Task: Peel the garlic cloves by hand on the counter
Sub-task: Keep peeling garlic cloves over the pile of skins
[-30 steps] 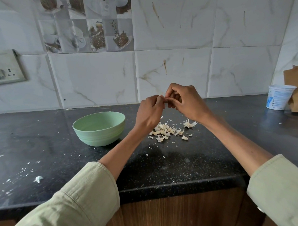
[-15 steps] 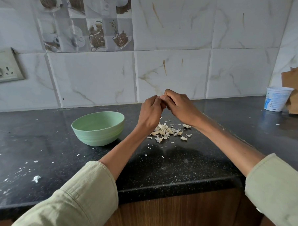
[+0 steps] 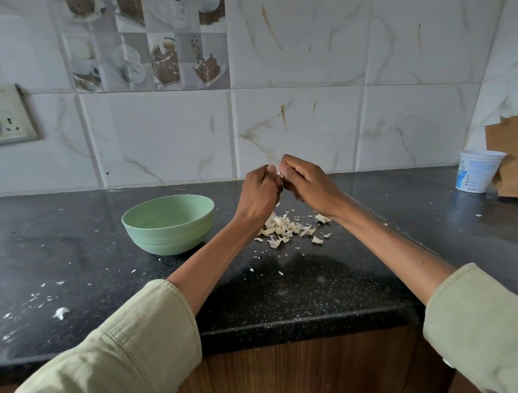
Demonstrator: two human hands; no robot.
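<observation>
My left hand (image 3: 259,193) and my right hand (image 3: 306,181) meet above the dark counter (image 3: 285,290), fingertips pinched together on a small garlic clove (image 3: 278,173). Only a white sliver of the clove shows between the fingers; the rest is hidden. Below the hands lies a heap of pale garlic peels (image 3: 289,229) on the counter. A light green bowl (image 3: 168,224) stands to the left of my left hand; its inside is mostly out of sight.
A white plastic cup (image 3: 476,172) and a piece of brown cardboard (image 3: 511,155) stand at the far right by the tiled wall. A wall socket (image 3: 5,118) is at the left. Small peel flakes (image 3: 61,312) dot the counter's left side. The counter's front edge runs below my forearms.
Both hands stay joined on the clove above the peel heap. The right hand's fingers have shifted and closed lower against the left hand. The heap looks the same.
</observation>
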